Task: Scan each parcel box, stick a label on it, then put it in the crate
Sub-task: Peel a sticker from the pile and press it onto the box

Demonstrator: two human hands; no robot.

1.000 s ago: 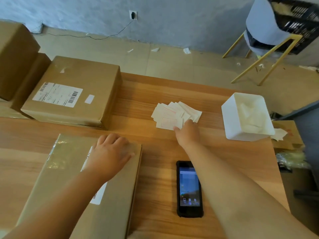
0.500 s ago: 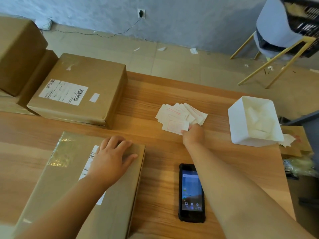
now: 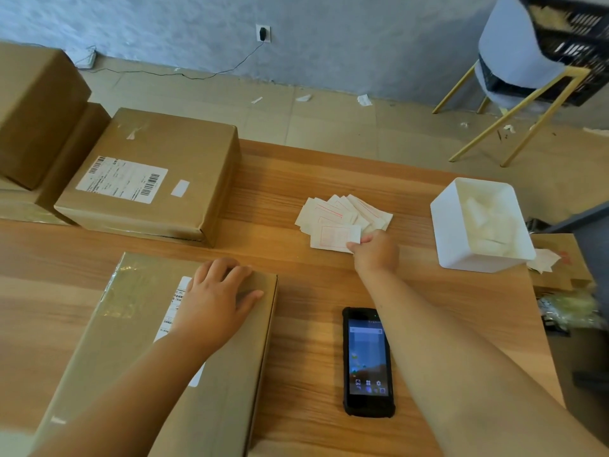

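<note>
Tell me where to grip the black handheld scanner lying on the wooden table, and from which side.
Pinch the scanner across its long edges, coming from above. It lies flat, screen up, on the wooden table, so only those narrow sides offer purchase. The left edge is free; the right forearm covers its far right corner.

- Soft, even light, pretty bright, no hard shadows anywhere on the desk (image 3: 313,282).
- The tape (image 3: 127,291) on the near box (image 3: 230,374) throws a bit of glare.
- Wide-angle bend at the edges, corners go kinda smeary.
</note>
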